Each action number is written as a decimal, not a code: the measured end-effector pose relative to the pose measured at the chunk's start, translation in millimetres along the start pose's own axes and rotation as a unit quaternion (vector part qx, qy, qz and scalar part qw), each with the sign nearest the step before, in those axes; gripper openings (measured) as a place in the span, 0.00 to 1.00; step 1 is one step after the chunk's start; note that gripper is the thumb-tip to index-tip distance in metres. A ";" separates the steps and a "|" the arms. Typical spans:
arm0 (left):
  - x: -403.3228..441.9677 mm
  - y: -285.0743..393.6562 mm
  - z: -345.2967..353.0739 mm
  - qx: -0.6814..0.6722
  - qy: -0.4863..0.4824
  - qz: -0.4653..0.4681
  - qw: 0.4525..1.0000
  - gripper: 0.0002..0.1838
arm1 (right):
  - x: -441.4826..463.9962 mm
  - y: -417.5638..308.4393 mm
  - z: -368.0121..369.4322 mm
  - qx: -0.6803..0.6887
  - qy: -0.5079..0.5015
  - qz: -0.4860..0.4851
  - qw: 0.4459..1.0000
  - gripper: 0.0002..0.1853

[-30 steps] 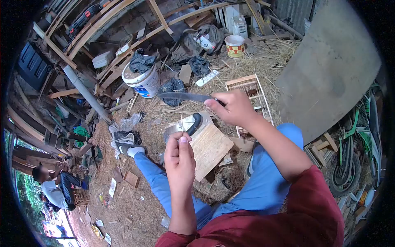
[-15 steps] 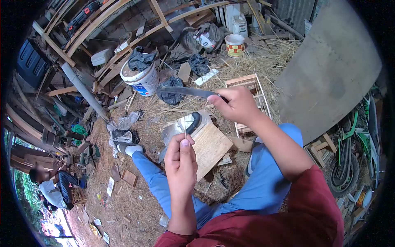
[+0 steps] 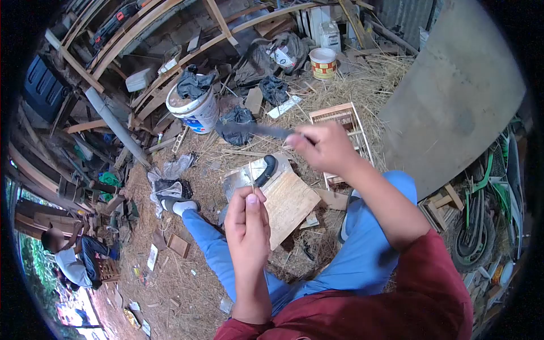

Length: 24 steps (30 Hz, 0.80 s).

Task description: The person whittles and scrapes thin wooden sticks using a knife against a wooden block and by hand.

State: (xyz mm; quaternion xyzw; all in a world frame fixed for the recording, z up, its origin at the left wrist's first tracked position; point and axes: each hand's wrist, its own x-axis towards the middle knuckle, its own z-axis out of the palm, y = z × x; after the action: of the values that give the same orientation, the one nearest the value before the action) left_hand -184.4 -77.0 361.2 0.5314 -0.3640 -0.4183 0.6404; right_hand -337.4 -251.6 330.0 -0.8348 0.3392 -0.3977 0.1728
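Note:
My right hand (image 3: 326, 148) is closed around the handle of a large knife (image 3: 258, 129), its long dark blade pointing left and blurred by motion. Below and to the left, my left hand (image 3: 247, 226) pinches a thin pale stick (image 3: 252, 175) that stands up from the fingertips. The blade is above the stick's tip and looks apart from it. Between my legs lies a wooden board (image 3: 292, 198). A black curved handle (image 3: 267, 170) rests at its far side, just beyond my left hand; what it belongs to is unclear.
A slatted wooden crate (image 3: 362, 136) stands beyond my right knee. Farther off are a white bucket (image 3: 195, 113) and a smaller tub (image 3: 323, 65). A large flat panel (image 3: 453, 96) leans at right, near a green motorbike (image 3: 481, 198). Another person (image 3: 76, 258) sits far left.
The knife has dipped slightly, and its blade has become blurred. My left hand has shifted a little down with the stick.

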 end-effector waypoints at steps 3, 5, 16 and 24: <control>8.3 -10.2 -2.6 0.026 -0.007 0.003 1.000 0.10 | -12.5 -20.2 12.1 0.035 0.029 -0.074 0.996 0.29; 8.1 -16.0 -1.4 0.045 -0.009 0.033 0.998 0.10 | -18.4 -27.9 13.2 0.020 -0.004 -0.143 0.990 0.29; 17.3 -21.3 -9.6 0.088 0.030 0.042 0.995 0.10 | -11.3 -7.6 21.4 -0.028 -0.006 -0.075 0.997 0.32; 4.6 -6.3 -13.8 0.058 0.014 0.005 0.998 0.10 | -13.4 -12.5 16.5 0.018 0.008 -0.054 0.998 0.30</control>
State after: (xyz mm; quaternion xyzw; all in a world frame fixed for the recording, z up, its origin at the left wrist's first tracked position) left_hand -170.9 -76.6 352.8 0.5713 -0.3813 -0.3861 0.6158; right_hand -325.1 -232.9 319.4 -0.8456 0.2873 -0.4190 0.1636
